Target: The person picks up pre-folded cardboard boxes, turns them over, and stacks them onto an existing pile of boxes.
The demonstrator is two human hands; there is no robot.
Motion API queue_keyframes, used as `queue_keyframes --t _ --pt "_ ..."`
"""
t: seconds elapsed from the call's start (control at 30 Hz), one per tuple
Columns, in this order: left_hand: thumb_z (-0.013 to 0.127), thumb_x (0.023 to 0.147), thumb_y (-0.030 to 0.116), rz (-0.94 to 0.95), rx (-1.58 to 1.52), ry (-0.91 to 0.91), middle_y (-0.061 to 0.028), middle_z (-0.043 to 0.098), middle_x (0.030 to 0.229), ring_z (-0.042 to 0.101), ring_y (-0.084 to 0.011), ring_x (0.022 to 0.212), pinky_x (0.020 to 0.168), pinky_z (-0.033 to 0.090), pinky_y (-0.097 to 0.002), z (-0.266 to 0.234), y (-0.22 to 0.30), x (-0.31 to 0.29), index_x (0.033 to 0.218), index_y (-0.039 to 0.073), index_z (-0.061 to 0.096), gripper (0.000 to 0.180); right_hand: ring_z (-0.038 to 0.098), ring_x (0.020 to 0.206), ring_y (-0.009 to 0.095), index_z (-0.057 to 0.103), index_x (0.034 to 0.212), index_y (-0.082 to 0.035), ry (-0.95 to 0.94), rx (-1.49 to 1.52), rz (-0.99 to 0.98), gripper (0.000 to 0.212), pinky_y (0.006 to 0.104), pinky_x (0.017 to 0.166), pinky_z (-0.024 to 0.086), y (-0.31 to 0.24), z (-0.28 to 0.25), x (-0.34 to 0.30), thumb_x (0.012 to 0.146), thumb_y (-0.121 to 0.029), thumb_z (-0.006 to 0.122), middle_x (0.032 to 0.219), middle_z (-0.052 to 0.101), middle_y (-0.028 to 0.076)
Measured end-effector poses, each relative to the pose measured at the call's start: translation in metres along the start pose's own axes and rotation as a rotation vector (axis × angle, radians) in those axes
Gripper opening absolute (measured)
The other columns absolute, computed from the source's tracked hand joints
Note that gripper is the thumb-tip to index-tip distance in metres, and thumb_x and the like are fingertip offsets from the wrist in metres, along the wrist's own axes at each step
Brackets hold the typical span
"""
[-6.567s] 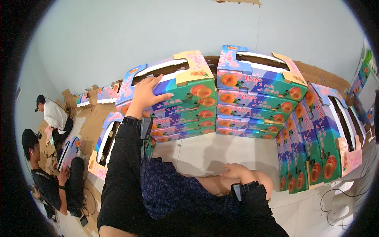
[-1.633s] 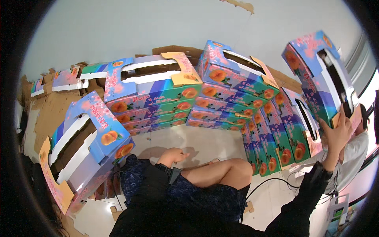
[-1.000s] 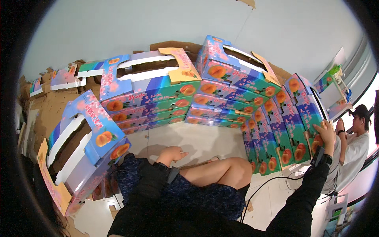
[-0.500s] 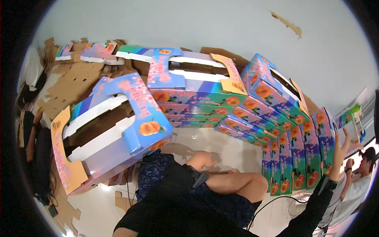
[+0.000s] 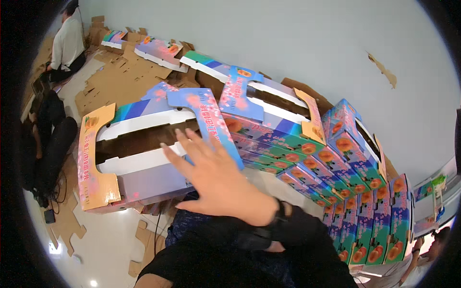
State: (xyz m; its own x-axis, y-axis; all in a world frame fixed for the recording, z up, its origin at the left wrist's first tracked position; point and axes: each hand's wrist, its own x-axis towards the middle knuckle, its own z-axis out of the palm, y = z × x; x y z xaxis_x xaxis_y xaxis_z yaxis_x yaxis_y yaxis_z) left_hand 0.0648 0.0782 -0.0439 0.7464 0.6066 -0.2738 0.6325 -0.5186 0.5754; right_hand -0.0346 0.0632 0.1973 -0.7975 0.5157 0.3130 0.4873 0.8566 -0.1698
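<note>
My right hand [image 5: 218, 177] reaches across from the right, back up, with its fingers spread and nothing in them. It is over the front right part of a fruit carton [image 5: 153, 180] standing at my left. Whether the fingertips touch the carton, I cannot tell. This carton is printed with peaches and blossoms. Its top has an orange end flap, a blue end flap and white inner edges around a long opening that shows brown cardboard inside. My left hand is out of view.
Similar cartons [image 5: 273, 127] are stacked along the wall, and more cartons [image 5: 377, 225] stand in a row at the right. Flattened cardboard [image 5: 115, 84] covers the floor at the back left. People [image 5: 69, 43] sit at the far left; another person [image 5: 432, 254] is at the lower right.
My right hand has swung from the row of cartons at the right to over the near left carton. The view has turned left, bringing a seated person in white into sight.
</note>
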Motion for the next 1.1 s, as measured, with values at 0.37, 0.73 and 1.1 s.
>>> queue_keyframes --t 0.37,0.73,1.1 --pt "0.049 0.084 0.055 -0.013 -0.044 -0.029 -0.0174 0.067 0.099 0.064 -0.0353 0.091 0.079 0.049 -0.0475 -0.005 -0.003 0.003 0.102 0.003 0.067 0.058 0.046 0.112 0.031 0.044 0.134 -0.008 -0.088 -0.045 -0.1 0.1 0.0553 0.106 0.029 0.011 0.049 0.038 0.048 -0.035 0.086 0.109 0.049 0.014" --pt "0.049 0.084 0.055 -0.006 -0.038 -0.024 -0.0175 0.067 0.099 0.064 -0.0352 0.091 0.079 0.049 -0.0472 -0.01 -0.005 -0.004 0.103 0.003 0.067 0.058 0.043 0.126 0.031 0.043 0.136 -0.016 0.096 -0.362 -0.433 0.08 0.0604 0.108 0.022 0.043 0.01 0.086 0.062 -0.009 0.071 0.12 0.053 0.013" --pt "0.049 0.084 0.055 -0.006 -0.049 -0.021 -0.0177 0.067 0.098 0.064 -0.0352 0.091 0.08 0.049 -0.0469 -0.007 -0.007 -0.002 0.103 0.003 0.067 0.058 0.032 0.135 0.033 0.04 0.138 -0.007 -0.081 -0.18 -0.146 0.092 0.0603 0.108 0.019 0.033 0.067 0.075 0.056 -0.02 0.077 0.142 0.037 0.02"
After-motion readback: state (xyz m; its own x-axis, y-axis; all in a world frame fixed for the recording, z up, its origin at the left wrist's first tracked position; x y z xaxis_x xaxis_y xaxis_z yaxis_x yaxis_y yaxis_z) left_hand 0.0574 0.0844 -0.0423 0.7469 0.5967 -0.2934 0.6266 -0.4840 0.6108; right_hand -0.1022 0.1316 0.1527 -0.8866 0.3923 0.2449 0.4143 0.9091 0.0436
